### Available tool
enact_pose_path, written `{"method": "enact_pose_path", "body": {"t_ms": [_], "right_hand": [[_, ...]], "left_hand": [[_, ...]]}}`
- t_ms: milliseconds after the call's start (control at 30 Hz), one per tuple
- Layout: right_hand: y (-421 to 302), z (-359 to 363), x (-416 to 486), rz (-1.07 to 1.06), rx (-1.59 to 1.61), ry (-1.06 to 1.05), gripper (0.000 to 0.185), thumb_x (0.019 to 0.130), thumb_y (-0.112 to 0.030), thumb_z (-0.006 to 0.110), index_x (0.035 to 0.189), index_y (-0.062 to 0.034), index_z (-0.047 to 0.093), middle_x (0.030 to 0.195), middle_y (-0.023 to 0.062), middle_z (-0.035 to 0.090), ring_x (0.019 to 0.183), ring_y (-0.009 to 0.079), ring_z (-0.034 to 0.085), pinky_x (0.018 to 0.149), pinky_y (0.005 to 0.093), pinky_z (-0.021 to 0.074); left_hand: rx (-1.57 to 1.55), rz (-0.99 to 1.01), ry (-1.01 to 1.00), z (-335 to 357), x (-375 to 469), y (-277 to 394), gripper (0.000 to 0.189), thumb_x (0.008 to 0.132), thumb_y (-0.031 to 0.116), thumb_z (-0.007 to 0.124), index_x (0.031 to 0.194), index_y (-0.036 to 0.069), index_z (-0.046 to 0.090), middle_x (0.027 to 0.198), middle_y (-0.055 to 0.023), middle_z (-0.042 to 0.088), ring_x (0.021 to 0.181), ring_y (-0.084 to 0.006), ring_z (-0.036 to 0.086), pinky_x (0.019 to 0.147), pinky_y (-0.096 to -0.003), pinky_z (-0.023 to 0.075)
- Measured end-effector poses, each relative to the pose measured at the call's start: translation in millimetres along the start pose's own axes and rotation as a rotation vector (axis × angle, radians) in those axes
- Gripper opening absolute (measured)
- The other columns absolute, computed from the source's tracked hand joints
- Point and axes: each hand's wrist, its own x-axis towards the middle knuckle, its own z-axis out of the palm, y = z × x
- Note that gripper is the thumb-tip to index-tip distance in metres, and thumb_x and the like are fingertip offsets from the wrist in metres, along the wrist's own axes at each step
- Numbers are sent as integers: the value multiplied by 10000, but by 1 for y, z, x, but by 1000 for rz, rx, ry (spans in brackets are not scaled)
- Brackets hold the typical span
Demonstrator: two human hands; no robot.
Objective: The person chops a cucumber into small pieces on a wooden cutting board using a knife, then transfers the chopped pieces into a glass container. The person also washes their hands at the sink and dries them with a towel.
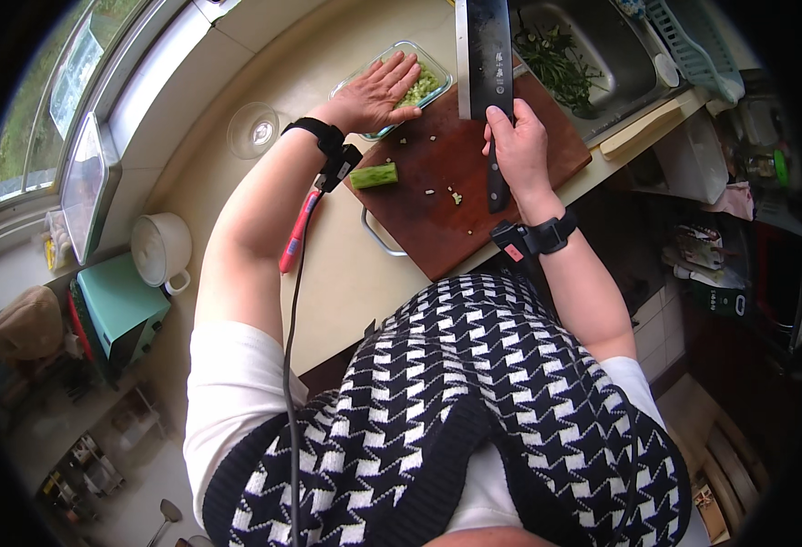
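My right hand [520,147] grips the black handle of a Chinese cleaver [484,61], its broad dark blade pointing away from me over the far edge of the wooden cutting board [442,212]. Palm down and fingers spread, my left hand [377,92] lies over a rectangular glass container [447,81] of finely diced green vegetable [425,85]. Whether the palm presses on the pieces I cannot tell. A length of peeled green vegetable [374,176], possibly cucumber, rests at the board's left side. Small pale bits [456,197] are scattered on the board.
A small clear glass bowl [253,131] and a pink peeler or knife handle [298,232] lie left of the board. A white enamel pot [162,249] stands farther left. Right of the board, the steel sink [620,48] holds green trimmings [558,65]. A cable hangs along my left arm.
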Motion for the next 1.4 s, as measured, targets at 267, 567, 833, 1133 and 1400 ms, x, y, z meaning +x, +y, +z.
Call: {"method": "enact_pose_path", "body": {"t_ms": [267, 567, 833, 1133, 1400], "right_hand": [[13, -45, -19, 122, 93, -144, 119, 993, -184, 540, 968, -73, 575, 754, -16, 582, 608, 50, 541, 557, 183, 452], [-14, -128, -24, -674, -1145, -291, 203, 848, -181, 655, 1048, -147, 655, 813, 44, 596, 731, 269, 601, 646, 387, 463], [-9, -94, 51, -1158, -1171, -419, 116, 844, -145, 646, 957, -161, 625, 732, -4, 517, 689, 178, 570, 638, 327, 428], [3, -75, 94, -1308, -1021, -612, 77, 847, -172, 651, 914, -160, 615, 735, -4, 534, 711, 187, 591, 651, 326, 446], [-11, -93, 122, -1338, -953, -799, 47, 837, -165, 634, 877, -150, 617, 730, 19, 557, 710, 215, 607, 656, 353, 476]], "left_hand": [[-340, 45, 319, -5, 0, 5, 862, 969, 661, 211, 1532, 14, 128, 1602, -189, 118, 1492, -313, 85, 1213, -423, 80], [-1829, -353, 744, -2, -31, 21, 473, 1050, 374, 372, 1303, -3, 506, 1336, -177, 555, 1262, -252, 515, 1117, -371, 346], [-2414, -703, 1189, -55, -79, 90, 314, 1003, 240, 386, 995, 12, 601, 1025, -144, 673, 1006, -300, 649, 938, -423, 524], [-2335, -943, 1452, -41, -138, 166, 315, 914, 190, 432, 1046, -17, 629, 1086, -191, 665, 1077, -345, 624, 959, -461, 504], [-2527, -780, 1548, -26, -141, 213, 295, 900, 295, 476, 944, 40, 616, 855, -90, 611, 851, -248, 610, 807, -383, 522]]}}
